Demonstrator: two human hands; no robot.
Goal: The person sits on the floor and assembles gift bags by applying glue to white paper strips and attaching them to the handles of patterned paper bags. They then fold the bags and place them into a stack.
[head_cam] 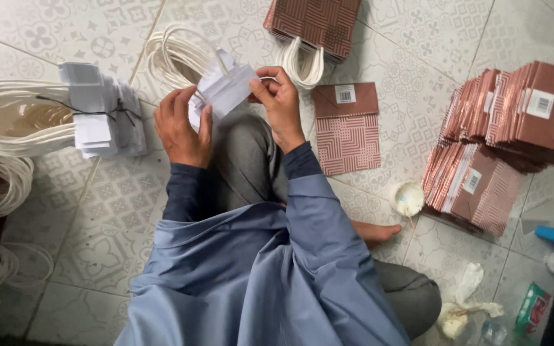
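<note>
Two hands — left (184, 131), right (280, 102) — gripping white paper strips (226, 90) between them

- Patterned tile floor (97, 211), pale grey.
- Flat brown striped paper bag (347, 128) beside the knee.
- Leaning stacks of folded brown bags (501, 134) at right.
- Bundle of white rope handles with paper tabs (52, 118) at left.
- Small glue dish (408, 197) near the foot.

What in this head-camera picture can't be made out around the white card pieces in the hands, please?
- Left hand: its palm side, turned away, hides how it grips the white card pieces.
- Rope handles: cut off by the left edge.
- Small dish by the foot: contents too small to tell.
- Brown bag stack: right edge cuts it.
</note>
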